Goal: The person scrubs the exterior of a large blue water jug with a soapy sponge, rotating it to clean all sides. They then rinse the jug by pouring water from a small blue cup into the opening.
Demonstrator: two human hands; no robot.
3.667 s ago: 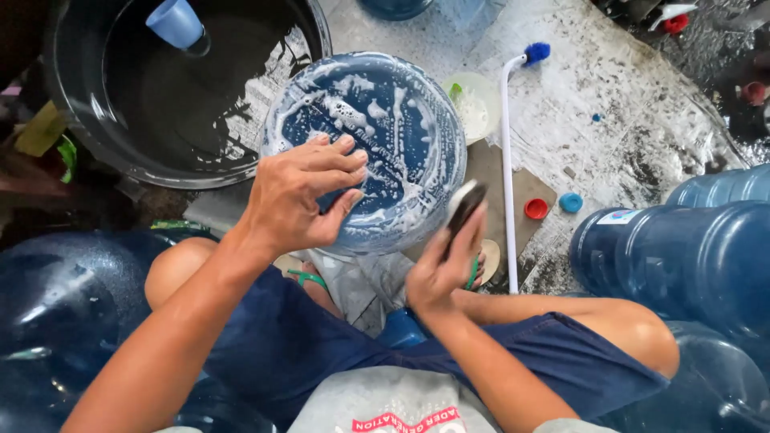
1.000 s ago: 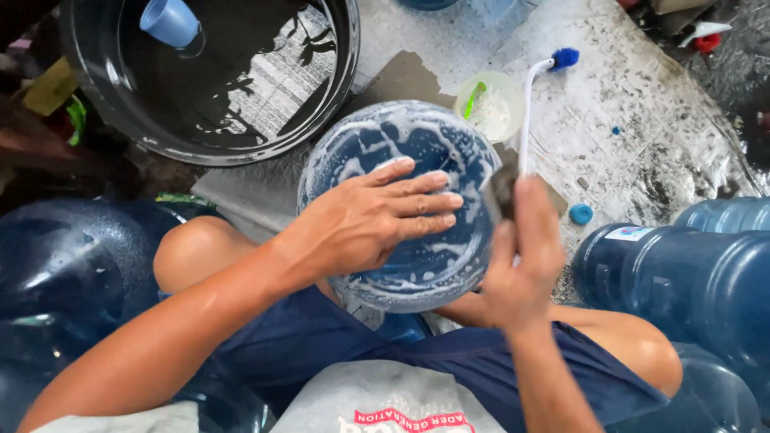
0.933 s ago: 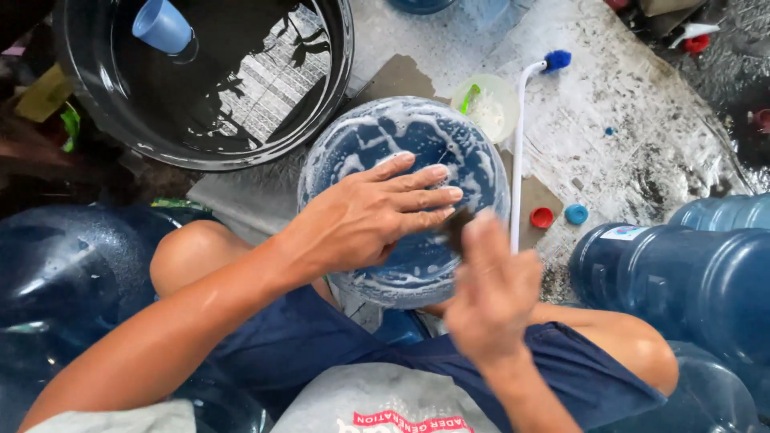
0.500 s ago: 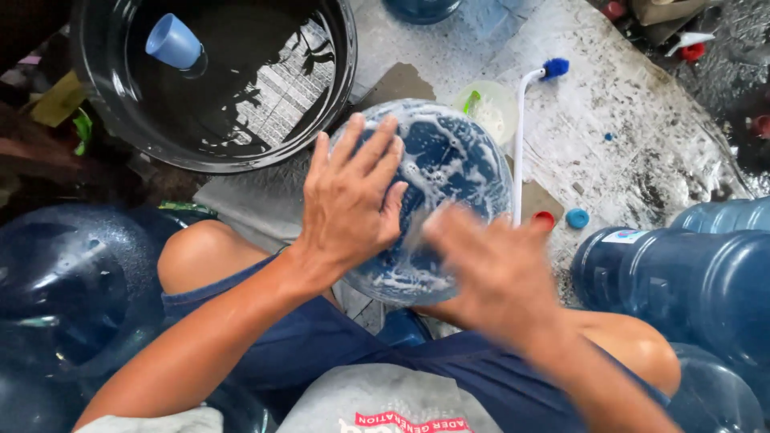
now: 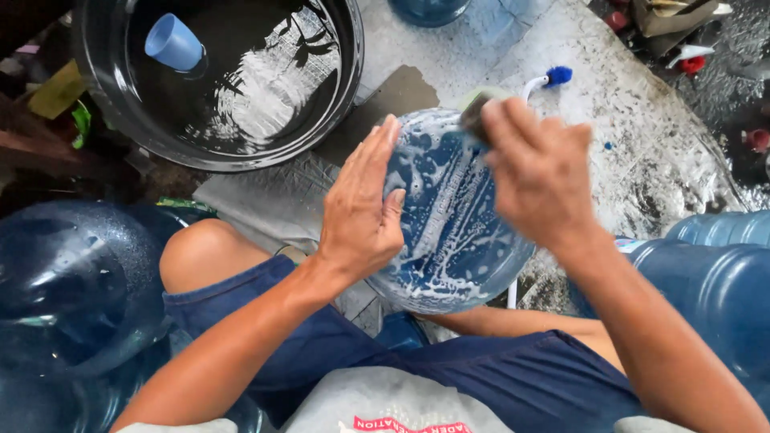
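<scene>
1. We are squatting over a wet, stained concrete floor (image 5: 642, 160), with a flattened sheet of grey cardboard (image 5: 265, 200) lying under our knees.
2. We are looking down at a soapy blue water jug (image 5: 449, 224), which is sitting tilted between our legs, its suds-streaked bottom facing us.
3. Our left hand (image 5: 365, 208) is lying open and flat against the jug's left side, fingers stretched upward, steadying it.
4. Our right hand (image 5: 541, 172) is closing around a dark scrubbing pad (image 5: 475, 119) and pressing it against the jug's upper rim.
5. A black basin (image 5: 337, 104) of water is standing at upper left, with a light blue cup (image 5: 174, 42) floating in it.
6. A white bottle brush with a blue tip (image 5: 553, 76) is lying just beyond the jug.
7. More blue jugs are crowding us at left (image 5: 72, 281) and right (image 5: 722, 289).
</scene>
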